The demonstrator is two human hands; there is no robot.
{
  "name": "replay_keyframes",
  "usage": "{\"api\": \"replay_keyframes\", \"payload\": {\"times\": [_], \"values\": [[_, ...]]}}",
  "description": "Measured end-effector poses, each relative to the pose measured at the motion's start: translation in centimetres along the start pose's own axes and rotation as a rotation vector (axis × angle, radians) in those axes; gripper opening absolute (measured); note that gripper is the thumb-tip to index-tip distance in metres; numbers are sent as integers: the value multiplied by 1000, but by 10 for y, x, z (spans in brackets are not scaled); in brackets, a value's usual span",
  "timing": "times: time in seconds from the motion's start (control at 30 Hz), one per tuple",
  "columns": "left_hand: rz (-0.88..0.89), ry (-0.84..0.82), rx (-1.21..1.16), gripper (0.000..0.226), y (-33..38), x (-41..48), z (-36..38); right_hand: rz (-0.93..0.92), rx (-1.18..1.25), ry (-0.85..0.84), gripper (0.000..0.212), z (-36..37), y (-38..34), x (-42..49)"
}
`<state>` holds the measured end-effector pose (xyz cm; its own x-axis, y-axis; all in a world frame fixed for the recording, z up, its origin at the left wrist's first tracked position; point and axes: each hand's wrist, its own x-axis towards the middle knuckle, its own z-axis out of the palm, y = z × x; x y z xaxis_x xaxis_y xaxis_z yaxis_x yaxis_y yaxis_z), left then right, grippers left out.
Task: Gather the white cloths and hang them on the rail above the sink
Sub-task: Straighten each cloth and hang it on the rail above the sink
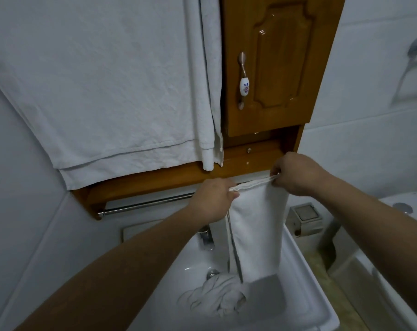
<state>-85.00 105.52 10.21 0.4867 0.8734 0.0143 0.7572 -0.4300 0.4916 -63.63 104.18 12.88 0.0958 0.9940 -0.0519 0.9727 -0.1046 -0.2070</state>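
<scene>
White sink (305,266), crumpled cloths (214,298) inside, both hands gripping hanging cloth (257,223)

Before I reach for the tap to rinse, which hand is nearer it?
Left. The left hand is just above the tap; the right hand is higher and off to its right.

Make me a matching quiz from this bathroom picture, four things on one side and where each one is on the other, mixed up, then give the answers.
Things:
1. held white cloth
2. crumpled white cloth
3. large white towel
4. ceramic cabinet handle

Places:
A. lying in the sink basin
B. on the wooden cabinet door
C. stretched between the left hand and right hand, by the metal rail
D. draped high on the left, over the wooden frame

Pairs: 1-C, 2-A, 3-D, 4-B
</scene>
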Motion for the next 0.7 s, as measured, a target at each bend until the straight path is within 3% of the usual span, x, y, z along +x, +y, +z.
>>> {"api": "replay_keyframes", "payload": {"times": [0.17,0.37,0.7], "values": [[-18,-24,10,24,-3,18,43,83,47,117,13,41,28,2],[-55,-8,67,23,-12,47,84,216,179,120,20,77,49,11],[-112,221,17,35,-34,119,130,227,249,264,24,120,66,60]]}}
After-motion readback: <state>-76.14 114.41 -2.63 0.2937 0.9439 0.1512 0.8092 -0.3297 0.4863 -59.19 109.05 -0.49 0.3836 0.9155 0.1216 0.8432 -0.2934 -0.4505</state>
